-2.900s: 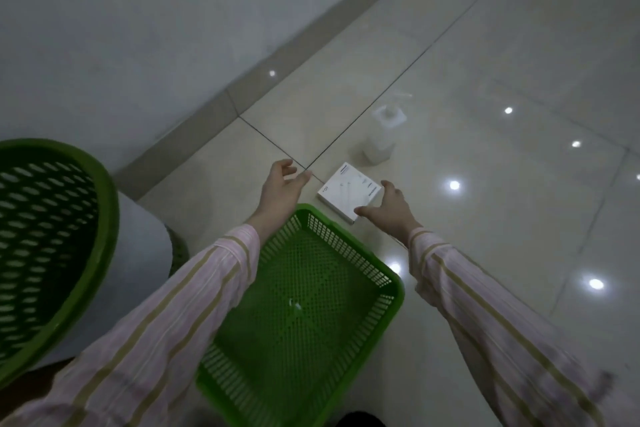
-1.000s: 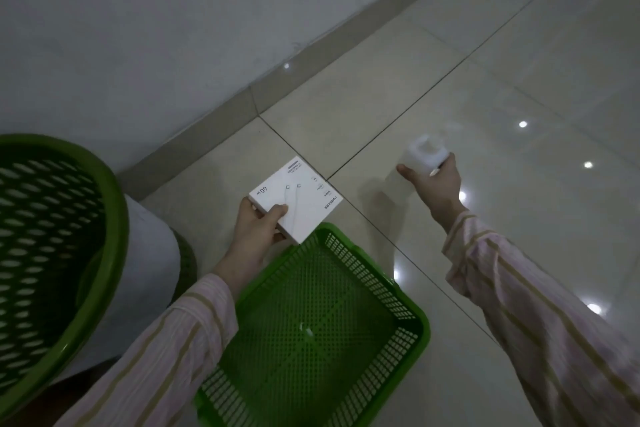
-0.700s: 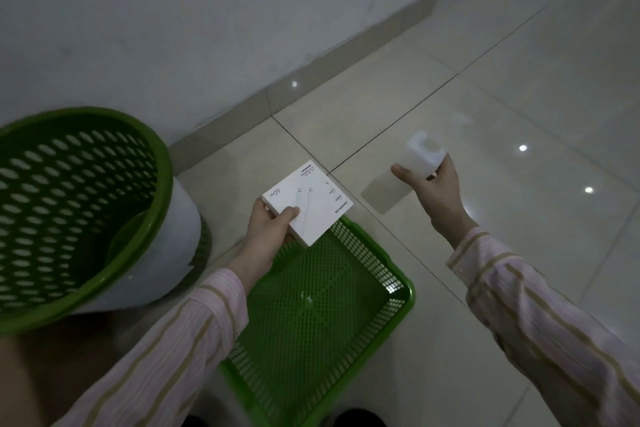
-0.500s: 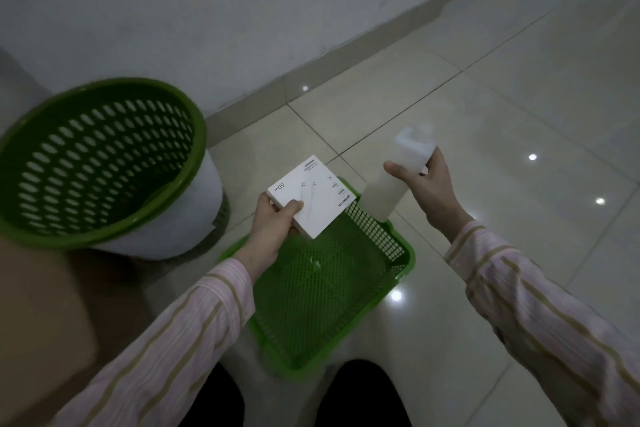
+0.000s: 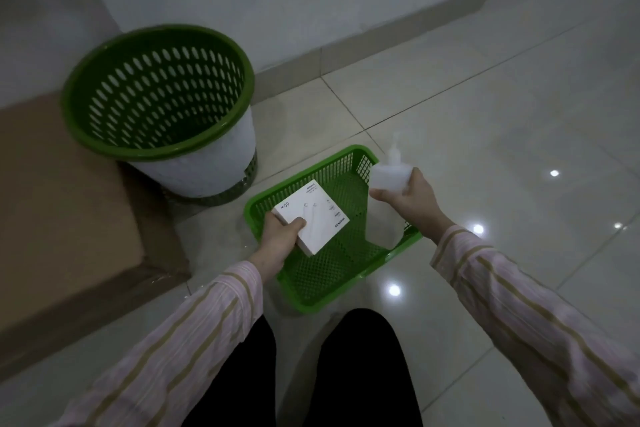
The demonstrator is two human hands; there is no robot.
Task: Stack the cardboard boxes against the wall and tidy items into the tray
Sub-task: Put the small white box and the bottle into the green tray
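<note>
A green mesh tray lies on the tiled floor in front of my knees. My left hand grips a flat white box by its near corner and holds it over the tray's left half. My right hand holds a translucent white pump bottle by its upper body, with the bottle's lower end down inside the tray's right side. A large brown cardboard box stands at the left by the wall.
A round green perforated waste basket with a white liner stands between the cardboard box and the tray. The grey wall and its skirting run along the back. Glossy floor tiles stretch to the right. My dark trouser legs are at the bottom.
My left hand picked the white box off the floor and my right hand picked up the bottle. Both moved back over the tray, and my view pulled back, showing the cardboard box.
</note>
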